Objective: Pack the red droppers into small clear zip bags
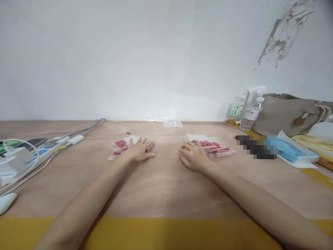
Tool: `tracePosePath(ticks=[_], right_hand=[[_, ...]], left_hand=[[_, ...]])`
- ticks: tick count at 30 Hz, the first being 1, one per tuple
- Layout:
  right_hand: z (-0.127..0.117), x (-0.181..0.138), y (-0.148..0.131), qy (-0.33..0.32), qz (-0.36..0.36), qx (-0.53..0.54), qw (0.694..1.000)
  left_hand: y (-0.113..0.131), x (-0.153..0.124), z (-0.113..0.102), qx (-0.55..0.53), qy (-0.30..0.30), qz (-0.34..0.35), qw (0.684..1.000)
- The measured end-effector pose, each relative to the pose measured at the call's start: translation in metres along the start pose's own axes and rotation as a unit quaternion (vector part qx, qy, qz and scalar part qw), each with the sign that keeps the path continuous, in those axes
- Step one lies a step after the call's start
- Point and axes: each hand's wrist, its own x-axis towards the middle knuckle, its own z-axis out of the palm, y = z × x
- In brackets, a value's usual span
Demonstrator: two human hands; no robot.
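Observation:
My left hand lies palm down with its fingers spread, over the right part of a pile of clear plastic bags holding red pieces. My right hand rests palm down on the wooden table, its fingers side by side and slightly bent. It touches or covers the left end of a second pile of clear bags with red stick-like pieces inside. I see nothing gripped in either hand. What kind the red pieces are cannot be made out. Between the piles, farther back, a clear zip bag lies by the wall.
At left are a power strip with cables, white chargers and a white mouse. At right stand two bottles, a grey handbag and a blue tissue pack, beside a blurred dark object.

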Motion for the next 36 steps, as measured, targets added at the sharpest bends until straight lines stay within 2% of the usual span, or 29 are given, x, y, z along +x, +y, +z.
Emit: tracePosePath(ticks=[3, 5, 7, 11, 13, 15, 18, 22, 28, 36], right_hand=[[0.017, 0.011, -0.019, -0.037, -0.035, 0.072, 0.996], [0.027, 0.014, -0.025, -0.056, -0.027, 0.134, 0.989], [0.035, 0.014, -0.026, -0.067, -0.003, 0.189, 0.980], [0.044, 0.010, -0.019, -0.044, 0.047, 0.255, 0.965], [0.044, 0.008, -0.013, -0.016, 0.051, 0.278, 0.959], [0.042, 0.005, -0.008, 0.008, 0.050, 0.290, 0.956], [0.039, 0.002, -0.004, 0.030, 0.065, 0.283, 0.957], [0.040, 0.000, -0.004, 0.043, 0.075, 0.259, 0.962], [0.043, 0.000, -0.002, 0.038, 0.045, 0.222, 0.973], [0.035, 0.000, 0.001, 0.008, -0.001, 0.061, 0.998]], left_hand=[[-0.002, -0.005, 0.001, 0.056, -0.022, -0.034, 0.998], [-0.003, -0.007, 0.005, 0.057, -0.026, -0.009, 0.998], [0.002, -0.007, 0.012, 0.049, -0.002, 0.031, 0.998], [0.034, 0.004, 0.032, 0.002, 0.075, 0.103, 0.992], [0.053, 0.011, 0.039, -0.054, 0.087, 0.114, 0.988], [0.067, 0.017, 0.044, -0.115, 0.124, 0.124, 0.978], [0.072, 0.019, 0.047, -0.164, 0.191, 0.152, 0.956], [0.054, 0.012, 0.049, -0.153, 0.227, 0.221, 0.936], [0.034, 0.010, 0.057, -0.136, 0.294, 0.244, 0.914], [0.042, 0.006, 0.053, -0.086, 0.318, 0.259, 0.908]])
